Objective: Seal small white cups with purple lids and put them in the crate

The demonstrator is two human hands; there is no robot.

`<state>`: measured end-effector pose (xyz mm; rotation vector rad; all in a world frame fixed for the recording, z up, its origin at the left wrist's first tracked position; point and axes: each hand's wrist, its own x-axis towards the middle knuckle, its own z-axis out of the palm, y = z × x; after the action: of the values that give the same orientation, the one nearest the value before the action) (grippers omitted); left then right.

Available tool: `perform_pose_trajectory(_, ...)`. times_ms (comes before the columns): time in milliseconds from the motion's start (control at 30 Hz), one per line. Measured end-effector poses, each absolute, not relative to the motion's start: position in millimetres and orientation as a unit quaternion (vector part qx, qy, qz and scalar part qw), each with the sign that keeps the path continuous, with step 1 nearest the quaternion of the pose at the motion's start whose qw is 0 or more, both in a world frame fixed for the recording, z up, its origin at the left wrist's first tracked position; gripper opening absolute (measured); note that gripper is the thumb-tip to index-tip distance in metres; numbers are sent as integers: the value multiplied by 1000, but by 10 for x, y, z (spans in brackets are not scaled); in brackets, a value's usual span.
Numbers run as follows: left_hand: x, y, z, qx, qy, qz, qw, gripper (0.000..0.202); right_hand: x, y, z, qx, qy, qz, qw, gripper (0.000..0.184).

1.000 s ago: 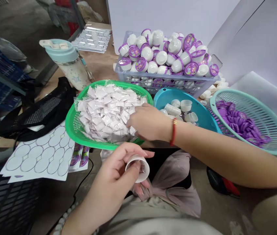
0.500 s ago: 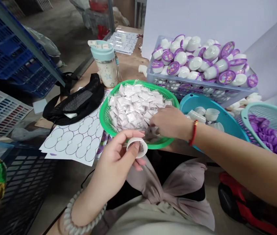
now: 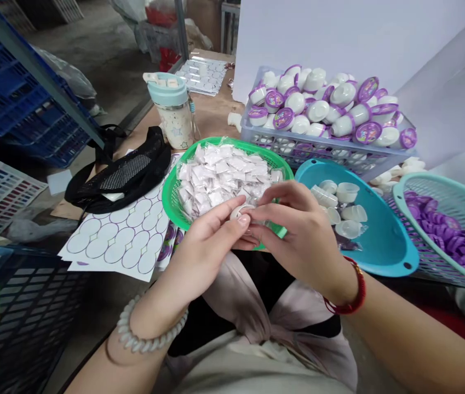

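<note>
One cup (image 3: 239, 212), by near rim of green basket (image 3: 168, 198): gripping w/ L hand (image 3: 207, 243), R hand (image 3: 304, 235) fingers bent at it, can't tell if holding sth. Steady w/ L, press gently, w/o denting.

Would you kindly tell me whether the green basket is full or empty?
Largely full: white packets lie heaped across the green basket, covering most of its visible inside.

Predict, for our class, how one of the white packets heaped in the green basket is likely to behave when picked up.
The packet would probably feel light, being small. Its shiny clear wrapper suggests it may be slippery and crinkle under the fingers. Since the packets lie loosely heaped in the green basket, neighbours might slide.
</note>
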<state>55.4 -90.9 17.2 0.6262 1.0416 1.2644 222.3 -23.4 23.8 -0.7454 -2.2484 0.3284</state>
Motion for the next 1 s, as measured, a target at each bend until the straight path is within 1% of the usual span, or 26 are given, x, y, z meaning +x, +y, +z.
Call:
perform_pose_trajectory(100,582,-791,151,322,460,560,609,51,2242,-179,246,-323,-852,205,357,13)
perform_pose_trajectory(133,590,-752,146,330,458,564,602,49,2267,-168,256,-325,-840,256,352,17)
perform_pose_trajectory(200,607,-678,143,335,459,575,588,42,2333,-153,271,-312,-794,385,353,33)
perform_pose_trajectory(267,633,-621,142,334,465,583,576,37,2398,-135,276,-292,-731,491,373,43)
perform_pose_trajectory(333,665,-584,134,327,469,583,577,35,2446,-107,276,-299,-690,520,404,42)
perform_pose_trajectory(467,721,-552,114,317,469,582,584,34,2489,-63,276,-322,-677,493,442,26)
perform_pose_trajectory(567,749,-540,129,316,475,603,558,29,2526,-73,269,-293,-667,480,490,22)
perform_pose_trajectory(633,774,-538,157,313,477,609,551,26,2554,-92,262,-280,-683,445,506,19)
perform_pose_trajectory(700,807,-548,192,313,475,601,562,25,2565,-116,256,-263,-734,387,492,13)
perform_pose_trajectory(800,859,-580,241,305,462,583,595,25,2527,-165,234,-255,-794,259,488,5)
perform_pose_trajectory(900,890,-612,272,266,437,588,627,20,2450,-222,186,-307,-784,157,517,6)
perform_pose_trajectory(1000,899,-637,287,230,405,604,647,14,2394,-250,136,-348,-766,110,530,11)
